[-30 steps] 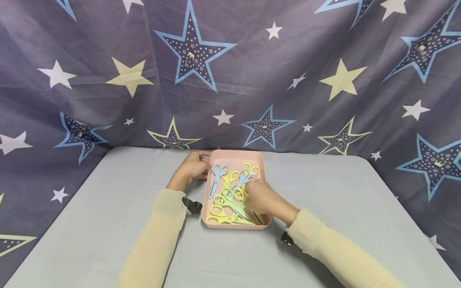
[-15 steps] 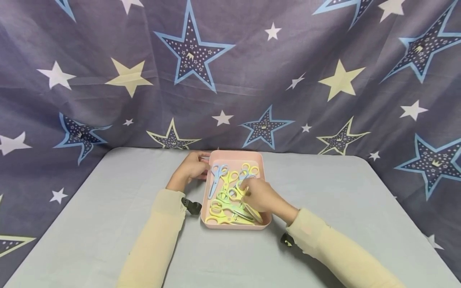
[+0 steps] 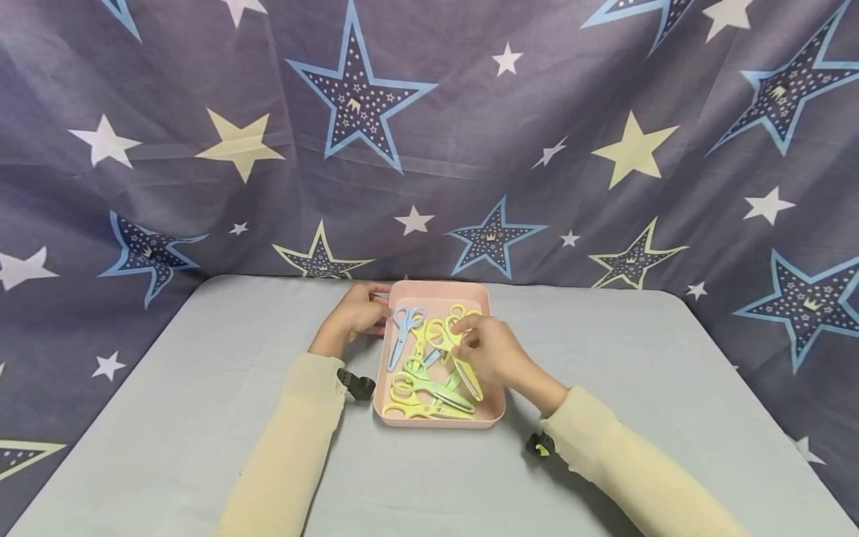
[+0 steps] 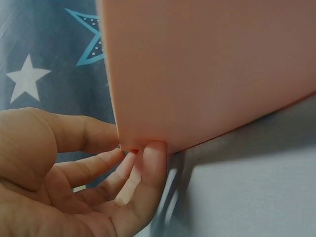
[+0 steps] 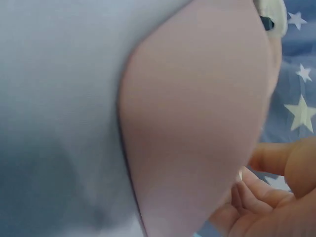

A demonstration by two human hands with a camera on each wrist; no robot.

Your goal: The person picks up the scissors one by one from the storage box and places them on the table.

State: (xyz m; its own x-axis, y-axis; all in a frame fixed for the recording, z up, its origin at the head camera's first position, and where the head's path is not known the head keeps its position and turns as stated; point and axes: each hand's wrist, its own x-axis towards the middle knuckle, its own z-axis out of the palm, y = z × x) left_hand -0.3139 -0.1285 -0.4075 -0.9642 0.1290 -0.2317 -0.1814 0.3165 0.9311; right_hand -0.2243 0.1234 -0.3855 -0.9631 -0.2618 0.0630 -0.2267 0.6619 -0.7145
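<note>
A pink tray [image 3: 439, 289] holds several pairs of scissors in pastel yellow, green and blue. My left hand [image 3: 358, 309] grips the tray's far left side; in the left wrist view, bent fingers [image 4: 154, 170] lie against the lower corner of its pink wall [image 4: 207, 74]. Over the tray's right half, my right hand [image 3: 493, 350] pinches a pair of yellow scissors [image 3: 470, 380], blades slanting toward the near right. Blue scissors [image 3: 403, 335] lie at the left, green scissors [image 3: 436, 389] and yellow scissors [image 3: 412, 410] near the front. The tray wall partly hides the right fingers in the right wrist view.
The tray stands on a table with a grey cloth [image 3: 255, 418], close to its back edge. Behind hangs a dark curtain [image 3: 429, 134] printed with stars. A black wrist device [image 3: 357, 384] sits beside the tray's left wall.
My right hand has lifted and moved away from me and slightly right, bringing the yellow scissors with it. Green scissors underneath show more. My left hand stays at the tray.
</note>
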